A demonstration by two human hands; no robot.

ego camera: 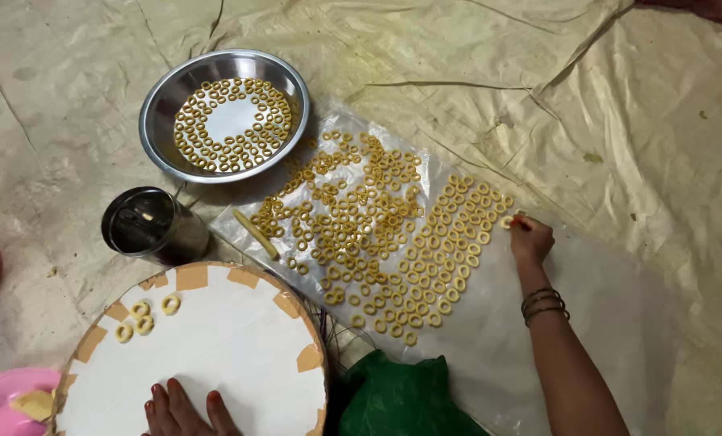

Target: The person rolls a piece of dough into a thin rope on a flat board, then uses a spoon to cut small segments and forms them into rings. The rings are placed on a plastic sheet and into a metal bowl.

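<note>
Right hand [530, 239] pinches small pale dough ring [507, 221] at far edge of clear plastic sheet [538, 339], beside neat rows [449, 250]. Set flat, just touching neighbour. Left hand [185, 412] flat, open, holding nothing, steadies round white board [215, 347].

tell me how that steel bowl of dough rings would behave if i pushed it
The steel bowl looks thin and light, so it would probably slide easily on the plastic sheet. Its wide, shallow shape seems unlikely to tip, though the dough rings inside might shift.

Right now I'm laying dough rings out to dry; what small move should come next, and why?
Probably set the ring held by the right hand down beside the neat rows' upper end, since it hovers there and the clear sheet is bare alongside.
</note>
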